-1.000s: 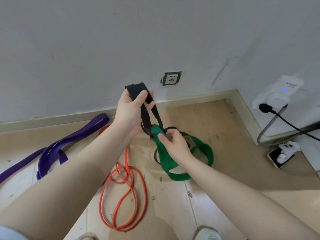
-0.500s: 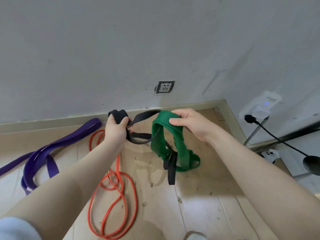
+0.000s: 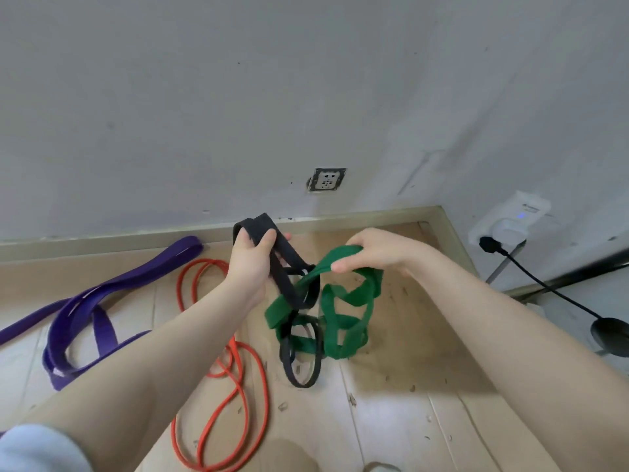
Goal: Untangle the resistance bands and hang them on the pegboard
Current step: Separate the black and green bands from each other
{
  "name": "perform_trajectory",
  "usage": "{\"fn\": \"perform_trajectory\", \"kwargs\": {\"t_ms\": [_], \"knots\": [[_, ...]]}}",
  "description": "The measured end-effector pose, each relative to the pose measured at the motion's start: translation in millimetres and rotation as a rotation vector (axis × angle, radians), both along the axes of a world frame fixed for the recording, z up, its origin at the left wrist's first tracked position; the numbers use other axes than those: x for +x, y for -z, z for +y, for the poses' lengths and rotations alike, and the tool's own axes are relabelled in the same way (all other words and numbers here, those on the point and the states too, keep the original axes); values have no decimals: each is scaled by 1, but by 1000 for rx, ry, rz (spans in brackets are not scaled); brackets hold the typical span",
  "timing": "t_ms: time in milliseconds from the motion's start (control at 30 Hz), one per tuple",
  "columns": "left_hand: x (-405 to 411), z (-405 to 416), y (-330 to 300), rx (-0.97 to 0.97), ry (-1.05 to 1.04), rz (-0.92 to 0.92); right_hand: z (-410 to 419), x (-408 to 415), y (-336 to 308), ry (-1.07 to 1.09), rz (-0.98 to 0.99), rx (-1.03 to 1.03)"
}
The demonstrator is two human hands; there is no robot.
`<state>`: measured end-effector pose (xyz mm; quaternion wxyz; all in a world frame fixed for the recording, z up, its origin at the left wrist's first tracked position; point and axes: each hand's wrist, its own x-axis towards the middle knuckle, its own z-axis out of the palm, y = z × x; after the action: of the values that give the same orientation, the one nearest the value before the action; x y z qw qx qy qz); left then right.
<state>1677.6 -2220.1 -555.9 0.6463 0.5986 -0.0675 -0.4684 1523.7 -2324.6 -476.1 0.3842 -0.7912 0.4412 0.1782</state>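
My left hand (image 3: 250,264) grips the top loop of a black band (image 3: 289,281), held up over the floor. My right hand (image 3: 374,250) pinches the top of a wide green band (image 3: 343,321). The two bands are threaded through each other between my hands and hang down in a tangle, with a black loop dangling lowest. A purple band (image 3: 85,311) lies on the floor at the left. A thin orange band (image 3: 235,396) lies coiled on the floor under my left forearm. No pegboard is in view.
A grey wall with a socket (image 3: 326,180) rises straight ahead above a skirting board. At the right corner a white plug-in device (image 3: 510,223) holds a black cable (image 3: 544,284) running toward a dark round object (image 3: 611,335). The wooden floor (image 3: 408,386) carries small debris.
The green band went from low in my right hand to lifted and pulled right, away from the black one. My left hand dropped, then rose a little, and the tangle hangs looser.
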Motion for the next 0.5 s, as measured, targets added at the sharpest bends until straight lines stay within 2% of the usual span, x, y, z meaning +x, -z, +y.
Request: {"fn": "perform_trajectory", "kwargs": {"t_ms": [67,167,267,333,433,500], "knots": [[-2,1,2,14,36,-47,5,4,3,-44,-95,-6],[6,8,18,205,67,-202,1,2,-12,164,-569,66],[22,15,34,326,49,-199,-13,-17,-23,357,-953,131],[27,16,40,337,14,-173,-17,-31,-16,453,-1044,160],[26,11,41,335,-7,-240,-15,-52,9,702,-1139,226],[26,5,33,270,-92,-202,-15,-70,36,848,-1050,174]]}}
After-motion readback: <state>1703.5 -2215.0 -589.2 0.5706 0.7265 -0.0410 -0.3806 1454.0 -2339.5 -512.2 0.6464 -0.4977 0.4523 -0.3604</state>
